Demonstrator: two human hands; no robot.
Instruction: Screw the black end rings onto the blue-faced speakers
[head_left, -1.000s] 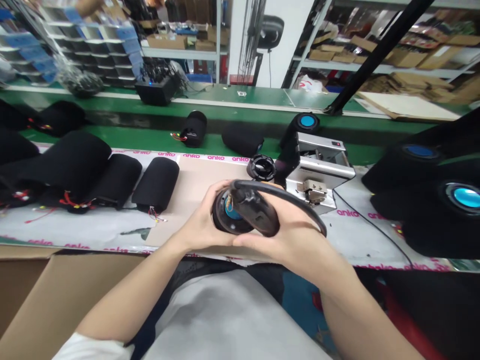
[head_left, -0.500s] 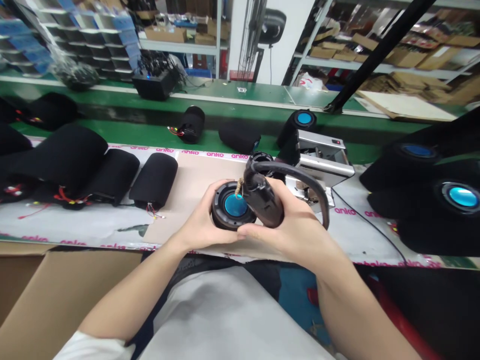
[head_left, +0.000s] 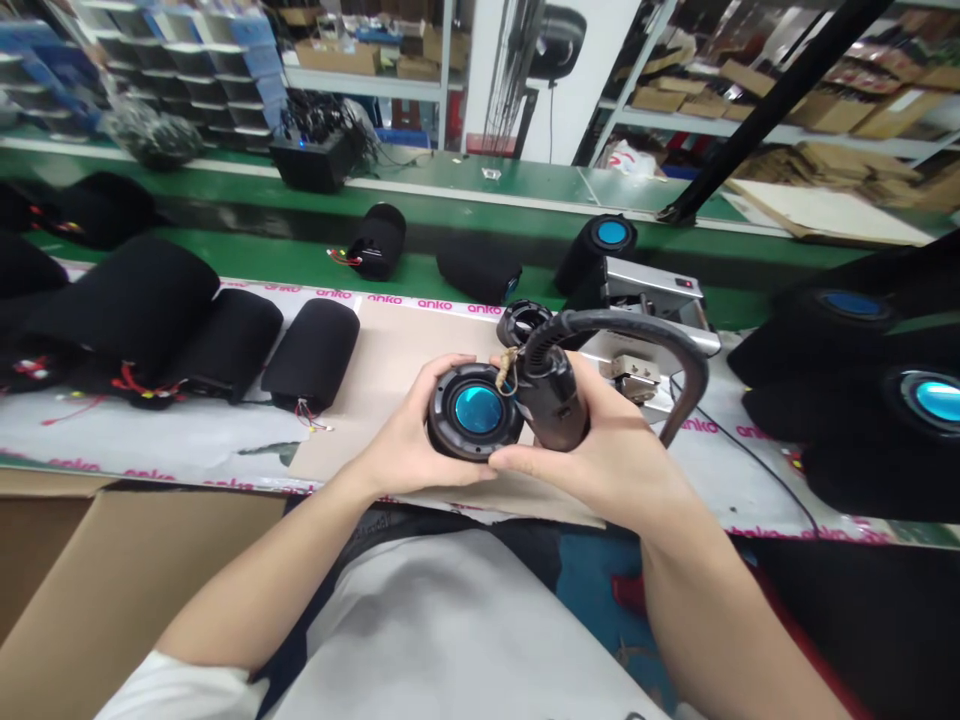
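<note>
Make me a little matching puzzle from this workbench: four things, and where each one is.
1. Corded black tool
2. Silver machine
3. Blue-centred part nearest the person
4. Largest cardboard box

A. On the bench, beyond the right hand
B. Lower left of the picture
C. In the right hand
D. In the left hand

Pairs: 1-C, 2-A, 3-D, 4-B

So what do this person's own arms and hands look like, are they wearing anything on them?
Both the left hand and right hand are ungloved, with no watch or bracelet visible. A white short sleeve shows on the left arm, the forearm bare below it. The right forearm is bare too; its sleeve is out of view.
</note>
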